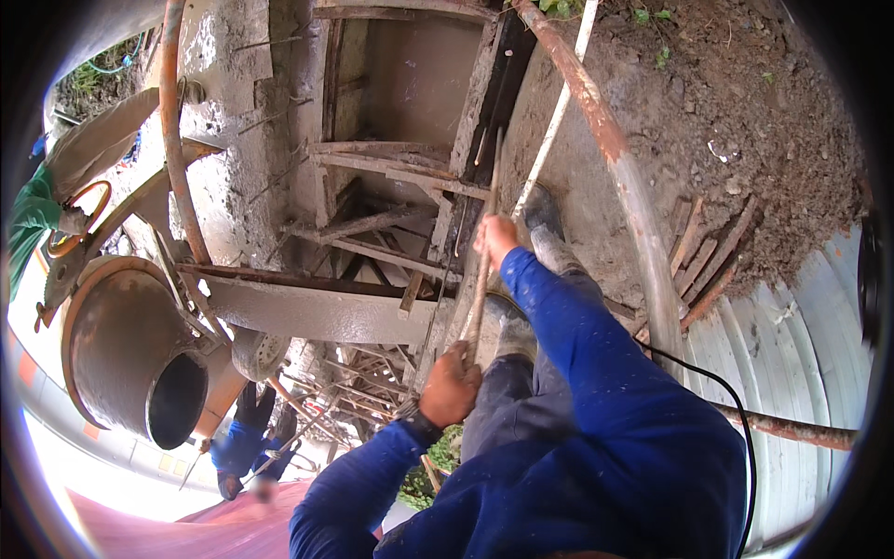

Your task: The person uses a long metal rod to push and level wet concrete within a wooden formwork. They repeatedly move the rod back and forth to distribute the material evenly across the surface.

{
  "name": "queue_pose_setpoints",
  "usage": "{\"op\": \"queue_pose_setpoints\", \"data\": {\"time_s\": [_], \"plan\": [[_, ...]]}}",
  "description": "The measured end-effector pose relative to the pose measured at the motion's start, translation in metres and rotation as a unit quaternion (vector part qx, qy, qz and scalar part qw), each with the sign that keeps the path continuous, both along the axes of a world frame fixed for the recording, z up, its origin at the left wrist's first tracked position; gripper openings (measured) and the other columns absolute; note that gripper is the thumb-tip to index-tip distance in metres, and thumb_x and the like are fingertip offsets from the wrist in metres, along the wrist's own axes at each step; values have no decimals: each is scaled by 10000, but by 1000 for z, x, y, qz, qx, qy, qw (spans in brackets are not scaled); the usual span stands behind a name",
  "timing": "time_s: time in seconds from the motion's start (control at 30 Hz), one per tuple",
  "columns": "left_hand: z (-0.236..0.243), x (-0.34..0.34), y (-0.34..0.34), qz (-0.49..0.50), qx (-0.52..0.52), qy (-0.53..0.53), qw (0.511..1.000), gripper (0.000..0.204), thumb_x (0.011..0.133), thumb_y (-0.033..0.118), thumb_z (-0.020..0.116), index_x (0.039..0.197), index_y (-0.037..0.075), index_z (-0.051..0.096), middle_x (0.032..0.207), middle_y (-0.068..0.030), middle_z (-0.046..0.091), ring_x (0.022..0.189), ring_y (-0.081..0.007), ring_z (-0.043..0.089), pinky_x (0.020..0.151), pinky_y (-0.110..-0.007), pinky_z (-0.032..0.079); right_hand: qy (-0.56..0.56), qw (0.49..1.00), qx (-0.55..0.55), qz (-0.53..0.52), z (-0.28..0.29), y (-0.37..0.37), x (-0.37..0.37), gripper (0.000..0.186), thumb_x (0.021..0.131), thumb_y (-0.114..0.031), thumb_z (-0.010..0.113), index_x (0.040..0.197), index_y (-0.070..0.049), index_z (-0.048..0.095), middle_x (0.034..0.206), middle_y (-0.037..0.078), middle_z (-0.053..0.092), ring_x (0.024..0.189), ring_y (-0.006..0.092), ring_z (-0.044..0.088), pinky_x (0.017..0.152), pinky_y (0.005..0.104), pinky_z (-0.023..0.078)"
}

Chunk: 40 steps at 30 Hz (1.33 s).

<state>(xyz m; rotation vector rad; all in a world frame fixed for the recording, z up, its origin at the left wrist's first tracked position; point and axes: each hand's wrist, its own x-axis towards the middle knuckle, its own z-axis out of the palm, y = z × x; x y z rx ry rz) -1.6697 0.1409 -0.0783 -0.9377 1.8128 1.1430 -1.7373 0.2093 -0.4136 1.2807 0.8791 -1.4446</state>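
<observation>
A long wooden pole (pixel 480 291), like a tool handle, runs upward alongside the dark edge of a wooden formwork (pixel 470 102). My right hand (pixel 498 238) is closed around it higher up. Lower down, my left hand (pixel 451 382) grips the same pole, a dark band on its wrist. The pole's far end lies by the formwork edge, and I cannot make out any tool head. Wet grey concrete (pixel 410 74) fills the upper formwork bay. Below the cross boards, a smooth grey concrete strip (pixel 317 312) stretches left of my hands.
A concrete mixer drum (pixel 130 345) stands at left, beside a person in a green sleeve (pixel 35 219). Two people in blue (pixel 242 447) work at lower left. A rusty pole (pixel 615 158) and thin white pole (pixel 559 112) slant past my boots (pixel 543 214); corrugated sheets (pixel 782 363) lie right.
</observation>
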Motion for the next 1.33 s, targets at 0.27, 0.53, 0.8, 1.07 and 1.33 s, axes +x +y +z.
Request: {"op": "queue_pose_setpoints", "data": {"time_s": [0.27, 0.53, 0.8, 1.07, 1.33], "plan": [[-81, -74, -7, -2, 16, 89, 996, 506, 914, 105, 608, 1357, -121, 515, 1081, -363, 668, 1064, -500, 666, 921, -472, 526, 172, 983, -28, -59, -38, -7, -170, 240, 1037, -198, 549, 817, -155, 463, 609, -33, 403, 449, 114, 398, 391, 296, 331], [-55, -12, -18, 13, 39, 135, 990, 531, 953, 154, 639, 1414, -72, 507, 1227, -352, 646, 1132, -519, 628, 981, -505, 517, 282, 959, 28, 5, 24, -6, -166, 140, 1085, -254, 503, 987, -160, 470, 654, -29, 438, 442, 110, 427, 375, 302, 379], [115, 82, -8, 12, 27, -138, 990, 516, 944, 217, 621, 1343, -102, 549, 1005, -362, 678, 987, -511, 685, 869, -519, 544, 197, 920, 109, 319, 61, 8, 146, 438, 947, -267, 641, 1161, 115, 610, 1153, 353, 664, 1142, 482, 637, 980, 508, 509], [-2, 18, 16, -6, 2, -2, 1000, 435, 898, 176, 582, 1194, -143, 591, 965, -386, 641, 927, -509, 670, 825, -528, 528, 20, 1000, -19, -15, -1, 11, 24, 163, 986, -155, 531, 826, -150, 503, 599, -14, 450, 428, 145, 447, 369, 326, 361], [-101, -60, 28, 30, 18, 81, 996, 593, 903, 191, 644, 1409, -88, 513, 1205, -423, 621, 1170, -524, 626, 1025, -510, 493, 203, 979, -35, 6, -79, 20, -147, 43, 986, -148, 540, 1011, -153, 506, 679, -24, 463, 514, 120, 450, 446, 313, 403]]}}
